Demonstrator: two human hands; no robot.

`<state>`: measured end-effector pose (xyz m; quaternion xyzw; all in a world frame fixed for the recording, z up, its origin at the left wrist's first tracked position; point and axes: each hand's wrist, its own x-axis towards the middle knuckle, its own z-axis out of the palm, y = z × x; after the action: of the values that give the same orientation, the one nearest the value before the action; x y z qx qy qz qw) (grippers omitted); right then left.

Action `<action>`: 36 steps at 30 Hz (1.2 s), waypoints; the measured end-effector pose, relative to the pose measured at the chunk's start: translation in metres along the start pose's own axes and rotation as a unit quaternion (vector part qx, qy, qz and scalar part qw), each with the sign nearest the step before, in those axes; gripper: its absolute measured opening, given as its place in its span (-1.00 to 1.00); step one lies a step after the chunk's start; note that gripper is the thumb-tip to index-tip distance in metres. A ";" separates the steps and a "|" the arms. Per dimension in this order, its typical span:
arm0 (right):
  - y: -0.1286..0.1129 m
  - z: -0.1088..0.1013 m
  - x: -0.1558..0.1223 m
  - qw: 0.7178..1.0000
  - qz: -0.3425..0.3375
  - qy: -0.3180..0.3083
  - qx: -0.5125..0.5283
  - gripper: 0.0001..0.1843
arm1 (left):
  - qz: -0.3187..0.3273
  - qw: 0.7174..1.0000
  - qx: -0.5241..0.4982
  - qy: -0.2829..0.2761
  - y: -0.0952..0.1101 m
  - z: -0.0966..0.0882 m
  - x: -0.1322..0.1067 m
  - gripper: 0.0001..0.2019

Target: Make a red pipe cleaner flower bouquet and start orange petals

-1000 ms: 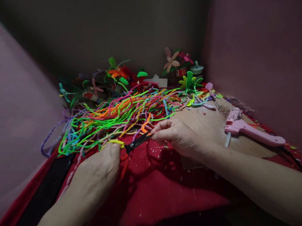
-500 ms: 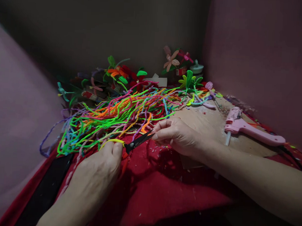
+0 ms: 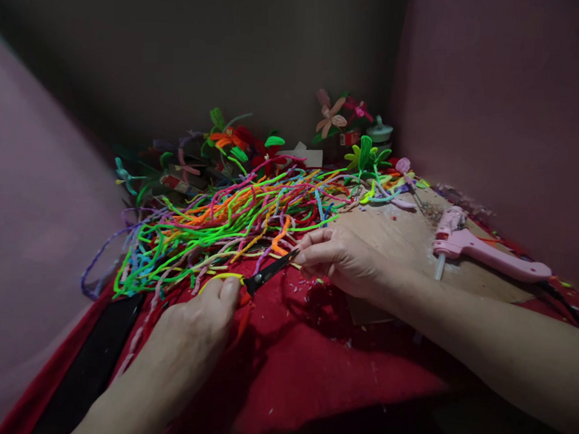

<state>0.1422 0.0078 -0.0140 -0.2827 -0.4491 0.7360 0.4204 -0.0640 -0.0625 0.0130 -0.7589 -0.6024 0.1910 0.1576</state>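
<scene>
My left hand (image 3: pixel 201 322) is closed round the handles of a pair of scissors (image 3: pixel 268 272), which have black blades, one yellow handle and one red-orange handle. The blades point right and slightly up, and lie nearly together. At their tips is my right hand (image 3: pixel 340 257), its thumb and fingers pinched. Whatever it holds is too small and hidden to make out. Just behind both hands lies a heap of coloured pipe cleaners (image 3: pixel 217 220), in green, orange, pink, purple and other colours.
A pink glue gun (image 3: pixel 489 251) lies on a brown board (image 3: pixel 389 240) at the right. Pipe-cleaner flowers (image 3: pixel 331 116) and a lidded jar (image 3: pixel 379 131) stand at the back. Tiny clippings dot the red cloth (image 3: pixel 311 371). A long black object (image 3: pixel 96 356) lies at left.
The scissor blades look closer together than before. Small green bits now show under my right hand. Both hands keep nearly the same place; the whole view has shifted slightly.
</scene>
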 end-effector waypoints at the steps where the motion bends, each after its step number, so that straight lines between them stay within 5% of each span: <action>1: -0.001 0.000 0.000 1.000 0.001 0.002 -0.005 -0.91 | 0.001 1.000 -0.003 -0.004 0.000 0.000 0.000 -0.72; 7: -0.003 0.004 -0.005 0.999 -0.020 0.011 -0.030 -0.92 | -0.016 1.000 0.016 -0.020 0.004 -0.011 0.000 -0.72; 24: -0.004 0.006 -0.007 0.997 -0.016 0.033 -0.071 -0.93 | 0.030 0.984 0.110 0.135 0.001 -0.001 -0.002 -0.65; 31: -0.004 0.004 -0.006 0.998 -0.011 0.020 -0.052 -0.93 | 0.011 0.996 0.060 0.060 0.003 -0.008 -0.002 -0.63; 36: -0.005 0.005 -0.004 0.998 -0.015 0.031 -0.062 -0.96 | 0.007 0.998 0.034 0.061 0.001 -0.008 -0.003 -0.63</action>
<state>0.1427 0.0032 -0.0070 -0.3242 -0.4844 0.6914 0.4268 -0.0594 -0.0656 0.0198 -0.7678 -0.5792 0.1655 0.2183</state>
